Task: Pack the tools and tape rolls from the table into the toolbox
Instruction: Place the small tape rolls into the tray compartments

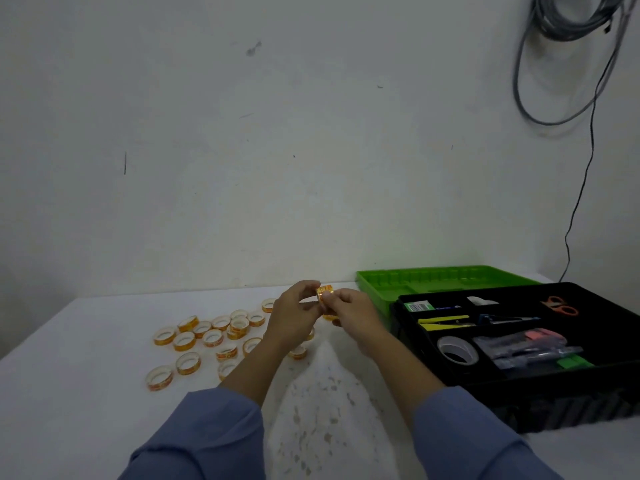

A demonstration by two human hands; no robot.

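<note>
Two sets of curled fingers, left hand [292, 317] and right hand [353, 311], pinch an orange tape roll [325, 293] above the table [86, 341]. Loose rolls [204, 336] lie left. The open toolbox [519, 386] holds scissors [561, 305], wide clear tape [457, 349] and a yellow tool [440, 322].

A single wide-angle camera, worn on the head, supplies the only view. It looks forward and slightly down from the near side of the desk [86, 341] toward the far wall [242, 133], which fills the upper half. The left sleeve [204, 434] and right sleeve [474, 441] enter at the bottom edge, close to the lens. The toolbox [554, 407] is cut off at the right edge.
</note>
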